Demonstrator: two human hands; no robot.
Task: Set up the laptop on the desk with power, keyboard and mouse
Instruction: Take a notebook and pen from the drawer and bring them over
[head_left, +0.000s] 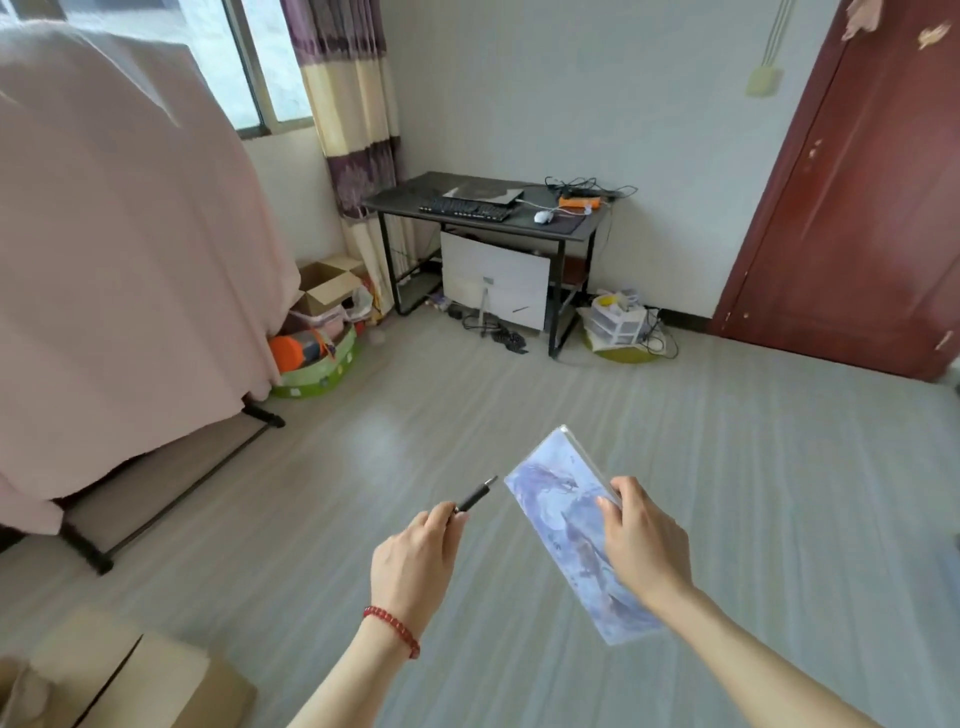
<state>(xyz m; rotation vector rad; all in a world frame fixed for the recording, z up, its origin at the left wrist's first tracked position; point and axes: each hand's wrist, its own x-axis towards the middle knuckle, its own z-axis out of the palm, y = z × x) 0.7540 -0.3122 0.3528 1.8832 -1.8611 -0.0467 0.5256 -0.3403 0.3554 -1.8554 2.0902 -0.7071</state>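
A person stands on the grey wood-look floor (519, 395), well apart from the black metal-framed desk (405, 200) against the far wall, both hands occupied. The left hand (415, 561), a red bead bracelet (392, 630) at its wrist, has its grip closed around a slim black pen-like tool (475, 498) that points up and to the right; the right hand (641, 540) pinches the long edge of a flat rectangular pad printed in pale blue and lilac (566, 530), thumb on top, fingers beneath. On the surface lie the closed grey laptop (483, 193), a black keyboard (464, 209) just in front of it, a white mouse (543, 217) to its right and an orange power strip (582, 201) beside a tangle of black cables (587, 183). A white monitor (493, 286) leans under the desk. Judging from this, setup has barely begun: neither carried item looks part of it, so both are best put down clear of the laptop first, freeing two hands to open the lid and trace the charger lead to the strip.
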